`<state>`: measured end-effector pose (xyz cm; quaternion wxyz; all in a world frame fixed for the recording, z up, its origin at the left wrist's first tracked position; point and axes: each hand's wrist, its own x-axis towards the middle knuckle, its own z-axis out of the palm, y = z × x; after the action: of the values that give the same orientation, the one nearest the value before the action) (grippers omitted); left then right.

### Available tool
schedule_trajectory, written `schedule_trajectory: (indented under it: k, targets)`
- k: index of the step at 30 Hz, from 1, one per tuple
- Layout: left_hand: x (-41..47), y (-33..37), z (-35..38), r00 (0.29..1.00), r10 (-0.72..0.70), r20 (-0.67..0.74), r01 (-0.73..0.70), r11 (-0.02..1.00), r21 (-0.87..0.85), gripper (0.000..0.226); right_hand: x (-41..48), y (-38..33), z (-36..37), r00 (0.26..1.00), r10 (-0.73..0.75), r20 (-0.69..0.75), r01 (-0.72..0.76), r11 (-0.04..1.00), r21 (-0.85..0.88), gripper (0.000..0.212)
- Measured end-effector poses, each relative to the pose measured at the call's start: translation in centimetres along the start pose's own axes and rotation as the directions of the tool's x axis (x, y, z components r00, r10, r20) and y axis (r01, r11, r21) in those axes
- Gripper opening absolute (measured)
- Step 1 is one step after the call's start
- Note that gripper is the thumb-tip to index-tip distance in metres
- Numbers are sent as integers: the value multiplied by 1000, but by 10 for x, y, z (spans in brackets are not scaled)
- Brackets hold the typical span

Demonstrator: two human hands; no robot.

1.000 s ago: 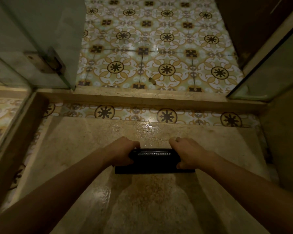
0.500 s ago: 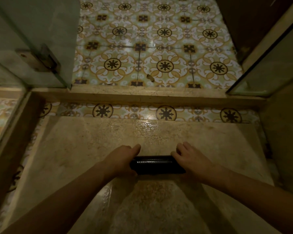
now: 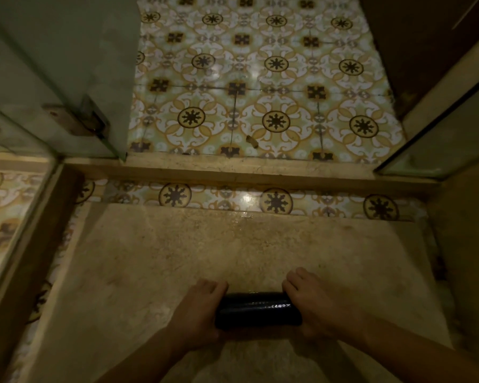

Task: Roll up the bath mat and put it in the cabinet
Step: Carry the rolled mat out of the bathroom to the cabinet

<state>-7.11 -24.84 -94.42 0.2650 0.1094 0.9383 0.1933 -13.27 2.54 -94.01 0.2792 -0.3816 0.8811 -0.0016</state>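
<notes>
The bath mat (image 3: 256,309) is a dark, shiny roll lying crosswise on the beige stone shower floor (image 3: 177,258), low in the head view. My left hand (image 3: 198,310) cups its left end and my right hand (image 3: 313,305) cups its right end, fingers curled over the top of the roll. No flat part of the mat shows beside the roll. No cabinet is in sight.
A stone threshold (image 3: 233,172) crosses ahead, with patterned floor tiles (image 3: 260,78) beyond it. A glass door with a metal hinge (image 3: 75,120) stands at the left, a glass panel (image 3: 440,139) at the right. A small scrap (image 3: 251,141) lies on the tiles.
The flat strip of mat seen a second ago has been rolled in. The roll and both hands have come closer to me, lower in the view.
</notes>
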Motion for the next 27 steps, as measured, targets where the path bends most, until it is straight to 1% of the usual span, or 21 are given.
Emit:
schedule_trajectory:
  k: [2, 4, 6, 8, 10, 12, 15, 16, 17, 18, 19, 20, 21, 23, 25, 27]
  targets:
    - [-8, 7, -23, 1000, 5, 31, -3, 998, -65, 56, -10, -3, -24, 999, -12, -33, 11, 1000, -11, 55]
    - [-17, 15, -58, 998, 13, 69, -9, 998, -56, 53, -24, -11, -65, 997, -12, -75, 11, 1000, -10, 52]
    - [-27, 27, -100, 995, -11, 101, 8, 1000, 25, 52, -41, -20, -110, 993, -11, -115, 11, 1000, 1, 49]
    - [-44, 44, -150, 994, -25, 109, 13, 993, 114, 46, -62, -33, -159, 991, -4, -132, 8, 1000, 29, 47]
    - [-70, 64, -205, 996, -21, 89, 6, 985, 173, 42, -88, -48, -214, 991, 58, -120, -48, 996, 79, 47]
    - [-99, 86, -262, 998, -10, 65, -4, 977, 213, 41, -114, -64, -273, 986, 136, -94, -123, 983, 134, 53]
    - [-148, 122, -367, 1000, 17, 4, -18, 961, 278, 41, -156, -98, -384, 968, 250, 23, -248, 938, 244, 58]
    - [-163, 134, -397, 999, 41, -22, -32, 949, 313, 43, -171, -112, -416, 959, 275, 73, -285, 924, 254, 59]
    - [-176, 145, -420, 998, 53, -19, -44, 945, 324, 45, -182, -123, -439, 954, 282, 102, -299, 916, 266, 60]
    - [-199, 157, -468, 999, 46, 0, -44, 939, 341, 48, -199, -140, -483, 949, 302, 93, -316, 914, 256, 59]
    - [-217, 167, -503, 999, 50, -22, -39, 928, 370, 51, -213, -154, -517, 938, 334, 97, -348, 909, 231, 58]
    - [-223, 171, -508, 996, 67, -65, -36, 921, 387, 54, -218, -160, -521, 933, 347, 93, -359, 906, 223, 57]
    - [-239, 180, -536, 995, 66, -73, -35, 929, 369, 57, -230, -174, -549, 927, 369, 63, -373, 892, 256, 55]
    - [-272, 193, -603, 995, 46, -93, -9, 931, 364, 61, -249, -200, -614, 913, 407, -1, -394, 883, 257, 52]
    - [-294, 204, -649, 991, 45, -127, 6, 925, 380, 62, -260, -220, -663, 907, 417, -62, -389, 884, 260, 50]
    - [-308, 210, -686, 984, 60, -169, 18, 904, 426, 61, -267, -229, -702, 904, 415, -106, -385, 896, 221, 47]
